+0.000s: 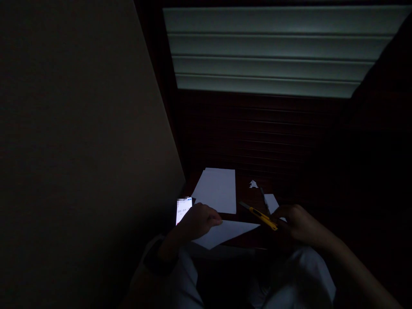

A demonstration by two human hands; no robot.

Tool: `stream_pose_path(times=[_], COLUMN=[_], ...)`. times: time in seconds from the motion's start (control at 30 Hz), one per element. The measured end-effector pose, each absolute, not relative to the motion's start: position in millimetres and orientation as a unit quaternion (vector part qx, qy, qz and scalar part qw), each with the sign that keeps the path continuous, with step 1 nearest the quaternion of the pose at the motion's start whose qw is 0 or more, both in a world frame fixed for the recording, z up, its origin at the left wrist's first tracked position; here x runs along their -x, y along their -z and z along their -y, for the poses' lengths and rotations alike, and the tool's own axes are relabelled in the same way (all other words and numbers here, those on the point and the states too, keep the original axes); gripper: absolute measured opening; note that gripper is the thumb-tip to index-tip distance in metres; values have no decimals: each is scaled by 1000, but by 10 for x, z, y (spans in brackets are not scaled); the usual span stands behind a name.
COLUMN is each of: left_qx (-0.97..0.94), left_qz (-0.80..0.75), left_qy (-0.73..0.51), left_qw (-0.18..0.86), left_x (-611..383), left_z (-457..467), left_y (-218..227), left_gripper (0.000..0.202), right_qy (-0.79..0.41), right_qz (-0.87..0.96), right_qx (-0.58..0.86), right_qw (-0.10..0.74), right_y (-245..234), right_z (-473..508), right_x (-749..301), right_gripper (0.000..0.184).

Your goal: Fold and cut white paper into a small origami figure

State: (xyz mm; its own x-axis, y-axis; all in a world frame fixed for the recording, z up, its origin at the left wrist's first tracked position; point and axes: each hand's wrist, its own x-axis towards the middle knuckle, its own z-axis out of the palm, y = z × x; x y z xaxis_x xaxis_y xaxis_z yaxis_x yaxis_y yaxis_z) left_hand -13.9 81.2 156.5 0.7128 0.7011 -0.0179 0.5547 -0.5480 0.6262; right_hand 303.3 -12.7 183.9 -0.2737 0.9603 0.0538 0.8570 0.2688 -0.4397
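Note:
A white sheet of paper [222,234], folded to a point at its right end, lies at the table's near edge. My left hand [201,219] rests over its left part, fingers closed and pinching at its upper edge. To the right, a yellow utility knife [259,214] lies at a slant, its blade towards the upper left. My right hand [296,221] has its fingers closed at the handle's lower right end. The exact grip is hard to see in the dim light.
Behind the folded paper lies a stack of white sheets [217,189]. A lit phone [183,210] showing a timer stands at the left. A small folded paper piece [253,184], a dark pen-like object [264,199] and another white paper [271,201] lie right. A wall [96,128] rises at left.

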Motion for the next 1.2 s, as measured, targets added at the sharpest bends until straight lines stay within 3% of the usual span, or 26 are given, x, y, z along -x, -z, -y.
stream_pose_path(times=[0.23,0.37,0.53,0.73,0.93,1.0,1.03,1.1,1.2], left_qx=[-864,-862,-859,-855,-849,-850,-852,-860,-881], left_qz=[-353,-355,-354,-361,-367,-364,-361,-348,-318], left_qy=[-120,-122,-121,-122,-151,-153,-155,-154,-156], left_qw=[339,340,349,350,350,348,346,339,314], left_x=[90,43,58,97,-25,-105,-142,-200,-258], left_z=[-791,-752,-723,-734,-674,-619,-589,-531,-456], left_y=[-1495,-1492,-1518,-1550,-1435,-1412,-1411,-1428,-1466], left_gripper=[26,27,26,26,25,25,25,25,23], right_qy=[-181,-208,-227,-190,-92,-86,-84,-92,-85], right_qz=[774,800,797,774,776,812,822,838,845], right_qx=[564,519,513,568,562,519,511,506,513], right_qw=[223,217,222,206,269,252,236,184,122], right_y=[-1871,-1745,-1619,-1654,-1764,-1765,-1747,-1684,-1581], right_z=[120,101,108,159,165,159,152,128,89], right_x=[-2794,-2520,-2534,-2894,-2813,-2625,-2536,-2403,-2311], right_gripper=[25,17,21,21,23,38,36,16,18])
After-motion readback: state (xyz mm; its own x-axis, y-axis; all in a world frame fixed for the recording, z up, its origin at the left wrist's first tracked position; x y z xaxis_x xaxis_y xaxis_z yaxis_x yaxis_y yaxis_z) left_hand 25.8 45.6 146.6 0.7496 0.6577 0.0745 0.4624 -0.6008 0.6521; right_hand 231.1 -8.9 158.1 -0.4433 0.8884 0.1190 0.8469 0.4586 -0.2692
